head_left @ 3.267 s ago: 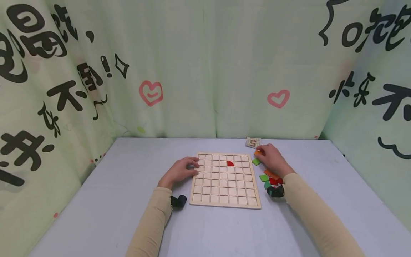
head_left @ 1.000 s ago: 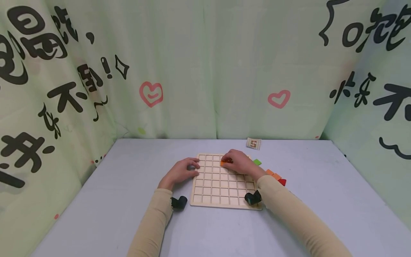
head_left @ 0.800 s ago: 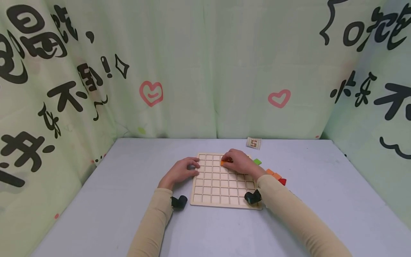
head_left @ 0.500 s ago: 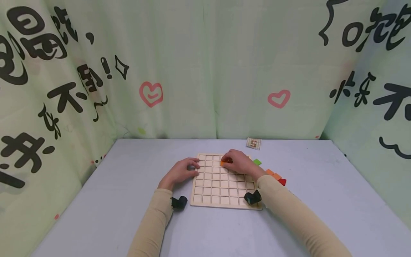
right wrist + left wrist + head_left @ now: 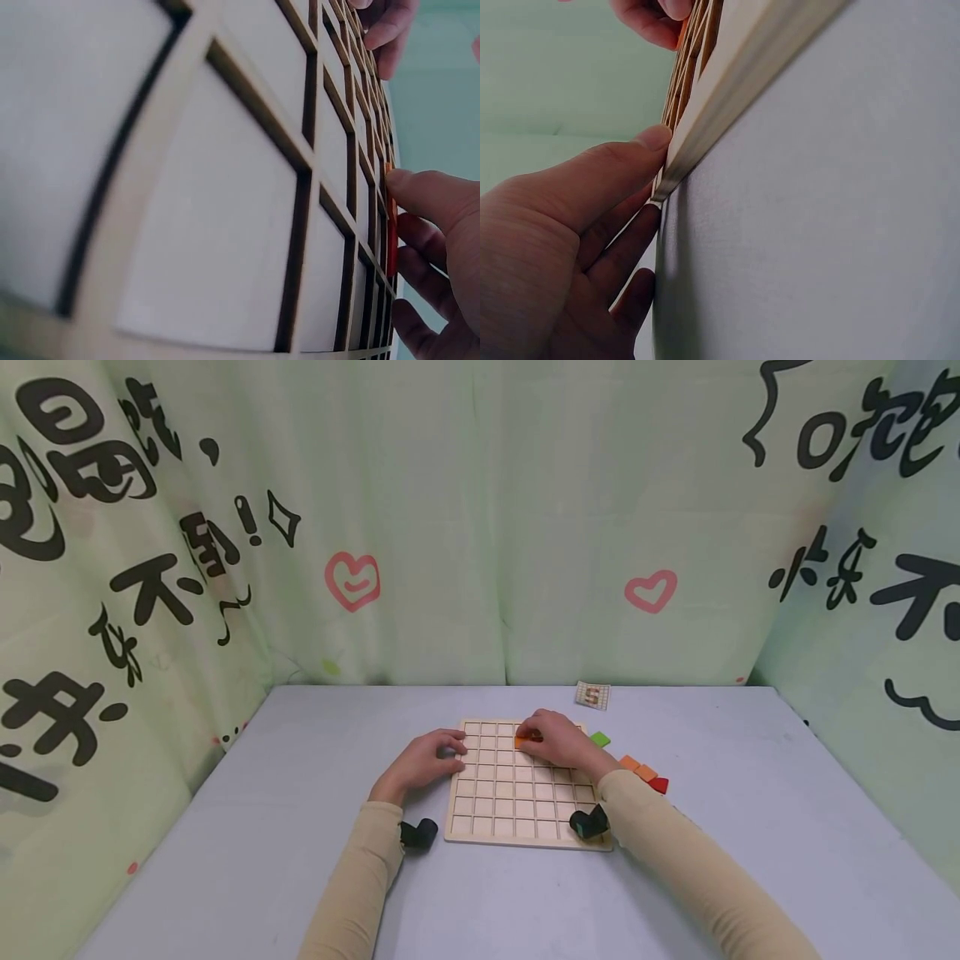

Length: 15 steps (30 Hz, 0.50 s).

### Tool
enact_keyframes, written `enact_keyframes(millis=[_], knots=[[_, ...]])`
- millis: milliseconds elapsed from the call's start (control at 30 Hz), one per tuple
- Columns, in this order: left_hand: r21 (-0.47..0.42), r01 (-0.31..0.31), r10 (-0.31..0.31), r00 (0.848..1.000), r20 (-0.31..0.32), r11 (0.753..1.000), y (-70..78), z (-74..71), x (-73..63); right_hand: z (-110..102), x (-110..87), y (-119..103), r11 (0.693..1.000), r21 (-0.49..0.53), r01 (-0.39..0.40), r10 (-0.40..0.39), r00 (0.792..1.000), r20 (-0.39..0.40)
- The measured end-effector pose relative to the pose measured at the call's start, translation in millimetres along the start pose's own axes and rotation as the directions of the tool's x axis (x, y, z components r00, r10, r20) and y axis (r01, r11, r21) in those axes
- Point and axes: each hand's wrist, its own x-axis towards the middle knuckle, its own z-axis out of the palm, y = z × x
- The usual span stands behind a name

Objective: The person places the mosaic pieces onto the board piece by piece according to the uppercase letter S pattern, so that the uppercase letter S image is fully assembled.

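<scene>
A wooden grid board (image 5: 502, 806) lies on the white table. My left hand (image 5: 425, 757) rests at its left edge, thumb tip on the rim and the other fingers relaxed along the outer side, as the left wrist view shows. Over the board's upper part, my right hand (image 5: 557, 737) pinches an orange tile (image 5: 519, 742) low at a cell. In the right wrist view the thumb tip sits right at that tile, and a red piece (image 5: 392, 247) lies beside it, partly behind the fingers. From the head view, the right hand mostly covers the red piece.
Right of the board lie a green tile (image 5: 600, 739), orange tiles (image 5: 637, 767) and a red tile (image 5: 659, 785), partly behind the right sleeve (image 5: 675, 852). A small patterned card (image 5: 592, 695) lies near the far table edge. A pale green curtain (image 5: 427, 635) hangs behind.
Since the oldest frame, my right hand has moved left from the loose tiles onto the board with the orange tile. Over the last second both hands have stayed almost still.
</scene>
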Motion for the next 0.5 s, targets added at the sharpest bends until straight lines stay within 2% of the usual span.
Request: enact_keyframes(millis=[233, 500], knots=[[0.012, -0.026, 0.026, 1.0, 0.001, 1.0, 0.0, 0.0, -0.1, 0.6, -0.7, 1.3, 0.999, 0.022, -0.029, 0.029, 1.0, -0.004], [-0.003, -0.014, 0.014, 1.0, -0.008, 1.0, 1.5, -0.7, -1.6, -0.2, -1.4, 1.5, 0.999, 0.03, -0.044, 0.044, 0.999, -0.015]])
